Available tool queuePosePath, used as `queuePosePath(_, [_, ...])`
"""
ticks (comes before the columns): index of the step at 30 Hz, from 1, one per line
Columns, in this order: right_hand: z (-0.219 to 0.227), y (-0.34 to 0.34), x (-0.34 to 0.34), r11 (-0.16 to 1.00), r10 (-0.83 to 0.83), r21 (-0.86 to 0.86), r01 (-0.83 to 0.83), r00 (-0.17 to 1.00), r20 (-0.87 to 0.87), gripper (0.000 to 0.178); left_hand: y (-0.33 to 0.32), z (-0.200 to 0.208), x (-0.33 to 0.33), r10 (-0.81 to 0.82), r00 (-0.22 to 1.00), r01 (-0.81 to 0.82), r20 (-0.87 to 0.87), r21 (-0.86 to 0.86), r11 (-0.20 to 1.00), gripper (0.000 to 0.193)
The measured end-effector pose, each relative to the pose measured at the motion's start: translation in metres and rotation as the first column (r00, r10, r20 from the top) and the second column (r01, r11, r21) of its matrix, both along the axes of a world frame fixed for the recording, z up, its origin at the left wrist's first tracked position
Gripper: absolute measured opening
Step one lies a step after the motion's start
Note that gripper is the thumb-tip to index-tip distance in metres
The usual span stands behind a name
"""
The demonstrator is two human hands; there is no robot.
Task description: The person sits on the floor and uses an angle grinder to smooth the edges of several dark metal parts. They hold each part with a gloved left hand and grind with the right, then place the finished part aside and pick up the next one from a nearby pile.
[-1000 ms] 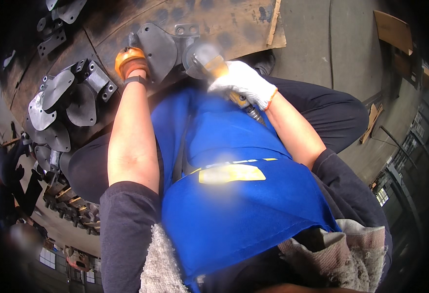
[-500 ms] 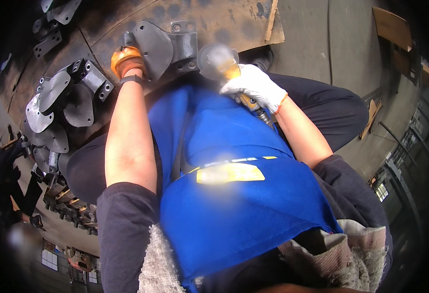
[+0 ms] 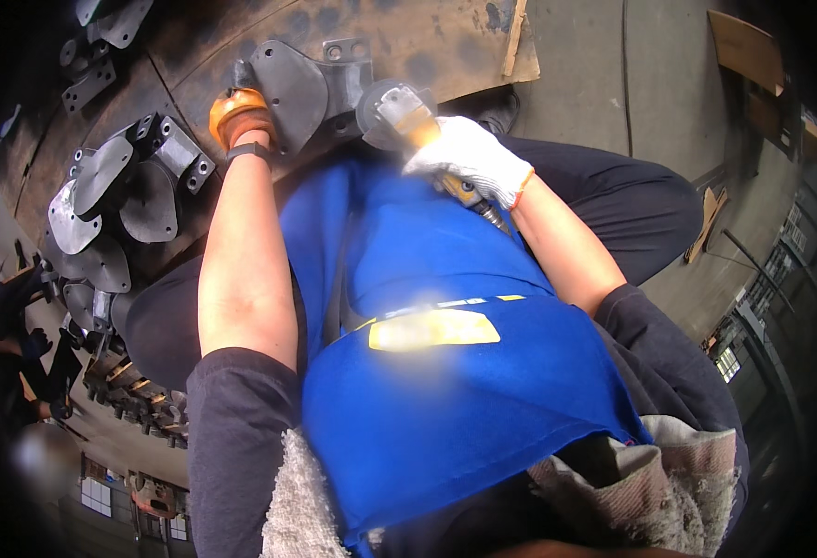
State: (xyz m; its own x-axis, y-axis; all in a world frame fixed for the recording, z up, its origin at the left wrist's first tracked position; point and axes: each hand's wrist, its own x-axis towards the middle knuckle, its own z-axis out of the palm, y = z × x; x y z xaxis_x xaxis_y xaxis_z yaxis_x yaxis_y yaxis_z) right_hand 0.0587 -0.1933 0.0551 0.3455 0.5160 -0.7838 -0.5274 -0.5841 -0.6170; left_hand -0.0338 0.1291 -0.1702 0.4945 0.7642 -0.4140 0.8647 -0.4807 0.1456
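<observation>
A grey metal bracket lies on the worktable, its rounded, holed plate toward my left and its flanged end toward my right. My left hand, in an orange glove with dark fingertips, is closed on the plate's left edge. In my right hand, white-gloved, is a yellow air grinder, held by its body with the hose fitting trailing toward my lap. The grinder's round disc is at the bracket's right flange and covers its near corner; I cannot tell whether they touch.
Several similar brackets are heaped at the left of the worktable, and more lie at its far left. A wooden strip rests at the table's right end. Cardboard stands on the right. Another person is at far left.
My right hand has shifted slightly left with the grinder, and its disc now overlaps the bracket's flange. My left hand and the bracket have barely moved.
</observation>
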Motion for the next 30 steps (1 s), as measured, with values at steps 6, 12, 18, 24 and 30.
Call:
queuePosePath(6, [-0.011,-0.005,0.008,0.997,0.063,-0.055,-0.063,0.998,-0.005,0.023,-0.032,0.065,0.018,0.042,0.995,-0.042,0.091,-0.004,0.999,0.052])
queuePosePath(12, [-0.01,-0.008,0.008,0.989,0.124,-0.082,-0.121,0.991,0.042,0.024,-0.019,0.037,0.011,0.198,0.969,-0.187,0.149,-0.084,0.979,0.086])
queuePosePath(18, [-0.012,-0.006,0.006,0.992,0.1,-0.075,-0.099,0.995,0.007,0.026,-0.023,0.061,0.02,0.183,0.98,-0.17,0.077,-0.154,0.973,0.084])
queuePosePath(24, [-0.006,-0.006,0.003,0.998,0.056,-0.016,-0.057,0.997,-0.044,0.027,-0.028,0.064,0.019,-0.104,0.994,0.105,-0.044,0.001,0.995,0.073])
queuePosePath(30, [-0.01,0.0,-0.002,0.99,0.136,0.02,-0.137,0.989,0.06,0.026,-0.008,0.016,0.005,-0.351,0.901,0.393,-0.256,0.135,0.91,0.051])
